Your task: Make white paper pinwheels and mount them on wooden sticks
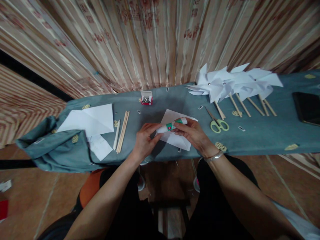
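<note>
A white and green glue stick (170, 126) is held level between my two hands, above a white sheet of paper (183, 143) on the cloth. My left hand (145, 138) pinches its left end with thumb and fingers. Around the right part of the tube, my right hand (193, 132) is closed, the thumb lying along it. Green-handled scissors (219, 125) lie just right of my right hand. Left of my left hand are several thin wooden sticks (123, 132) and a white pencil-like stick (116, 135).
Finished paper pinwheels (232, 83) on sticks lie at the back right. A small red box (146, 99) of metal pins stands open behind my hands. White paper sheets (100, 118) are at the left, a dark phone-like slab (306, 107) at the far right. A pleated curtain (160, 43) hangs behind.
</note>
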